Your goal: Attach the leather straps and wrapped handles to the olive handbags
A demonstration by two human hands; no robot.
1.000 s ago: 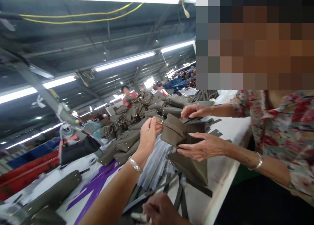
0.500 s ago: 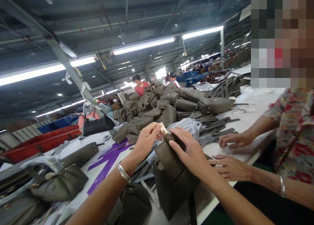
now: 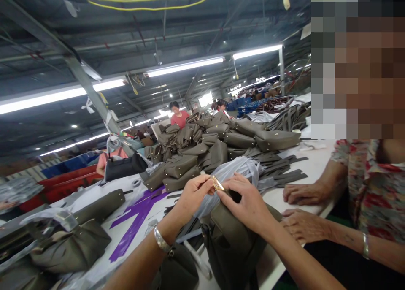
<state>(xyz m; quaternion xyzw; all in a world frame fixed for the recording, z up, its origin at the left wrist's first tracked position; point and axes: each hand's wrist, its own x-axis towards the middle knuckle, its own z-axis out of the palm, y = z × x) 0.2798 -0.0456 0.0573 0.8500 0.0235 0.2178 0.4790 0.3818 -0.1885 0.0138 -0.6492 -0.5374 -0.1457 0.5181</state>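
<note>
My left hand (image 3: 193, 200), with a silver bangle on its wrist, pinches a small gold metal clasp (image 3: 217, 183) between thumb and fingers. From the other side my right hand (image 3: 246, 201) closes its thumb and index finger on the clasp's right end. Directly beneath both hands stands an olive-green handbag (image 3: 232, 247), its upper part partly covered by my right hand. How the clasp joins the bag is hidden by my fingers. Another dark olive bag (image 3: 179, 266) lies by my left forearm.
Olive bags (image 3: 215, 150) form a big pile across the table, with loose straps (image 3: 284, 172) and clear plastic (image 3: 236, 172) before it. Purple strips (image 3: 133, 226) lie left, near more bags (image 3: 76, 243). At right, a co-worker's hands (image 3: 305, 226) rest near my bag.
Both my hands and the clasp have come slightly lower, and the clasp has turned. My right thumb and fingers have closed in on it. The handbag has tilted, and the co-worker's far hand has curled.
</note>
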